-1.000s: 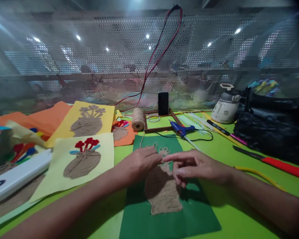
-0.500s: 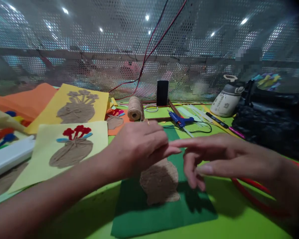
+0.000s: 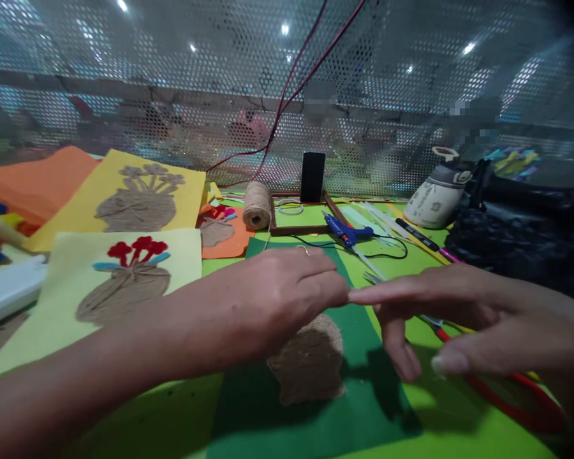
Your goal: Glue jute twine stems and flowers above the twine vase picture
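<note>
My left hand [image 3: 287, 299] is closed above the green felt sheet [image 3: 249, 414], palm down with the fingers curled. Whatever it may pinch is hidden. My right hand [image 3: 463, 319] is open, its index finger stretched out to touch the left fingertips and its thumb apart. Below the hands, a vase shape of brown twine [image 3: 310, 363] lies on the green sheet, its upper part covered by my left hand. Partly behind my right hand are red-handled scissors [image 3: 516, 401].
On the left lie a pale yellow sheet [image 3: 186, 274] and a yellow sheet [image 3: 81, 210] with twine vases and flowers. Behind are a twine spool [image 3: 257, 205], a blue glue gun [image 3: 347, 231], a black phone-like block [image 3: 312, 177], a bottle [image 3: 433, 197] and a black bag [image 3: 507, 242].
Both hands have shifted slightly right, still touching at the fingertips. My right thumb has spread away from the other fingers, and more of the scissors shows beneath that hand.
</note>
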The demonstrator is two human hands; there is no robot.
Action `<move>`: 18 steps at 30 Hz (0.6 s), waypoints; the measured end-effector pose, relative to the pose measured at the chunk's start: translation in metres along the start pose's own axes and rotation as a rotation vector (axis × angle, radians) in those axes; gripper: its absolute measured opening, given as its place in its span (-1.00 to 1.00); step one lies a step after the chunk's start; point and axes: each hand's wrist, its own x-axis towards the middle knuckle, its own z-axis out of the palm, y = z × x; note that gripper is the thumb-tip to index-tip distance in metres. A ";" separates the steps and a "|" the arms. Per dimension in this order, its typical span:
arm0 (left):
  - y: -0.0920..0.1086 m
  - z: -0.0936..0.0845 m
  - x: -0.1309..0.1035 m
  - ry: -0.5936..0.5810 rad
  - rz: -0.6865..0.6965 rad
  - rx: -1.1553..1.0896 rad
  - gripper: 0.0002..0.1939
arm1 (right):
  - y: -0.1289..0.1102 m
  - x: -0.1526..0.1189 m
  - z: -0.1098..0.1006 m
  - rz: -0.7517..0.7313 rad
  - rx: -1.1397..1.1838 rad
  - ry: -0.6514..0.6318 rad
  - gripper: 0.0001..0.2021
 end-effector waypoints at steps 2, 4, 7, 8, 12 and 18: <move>0.001 -0.005 0.001 -0.017 0.018 -0.014 -0.64 | -0.002 -0.001 0.001 0.011 -0.015 -0.003 -0.47; -0.001 -0.006 0.001 -0.047 0.011 -0.055 -0.64 | -0.002 0.000 0.001 0.023 -0.028 0.002 -0.46; -0.007 -0.002 -0.001 -0.048 -0.059 -0.155 -0.76 | -0.001 0.004 0.001 0.012 -0.082 0.028 -0.47; -0.009 0.000 -0.002 -0.029 -0.078 -0.186 -0.81 | 0.000 0.006 0.001 0.005 -0.104 0.037 -0.47; -0.013 0.006 -0.002 0.050 -0.120 -0.249 -0.88 | 0.002 0.008 0.002 -0.031 -0.216 0.082 -0.47; -0.012 0.013 -0.002 -0.019 -0.135 -0.363 -0.90 | 0.003 0.008 0.007 -0.064 -0.389 0.107 -0.54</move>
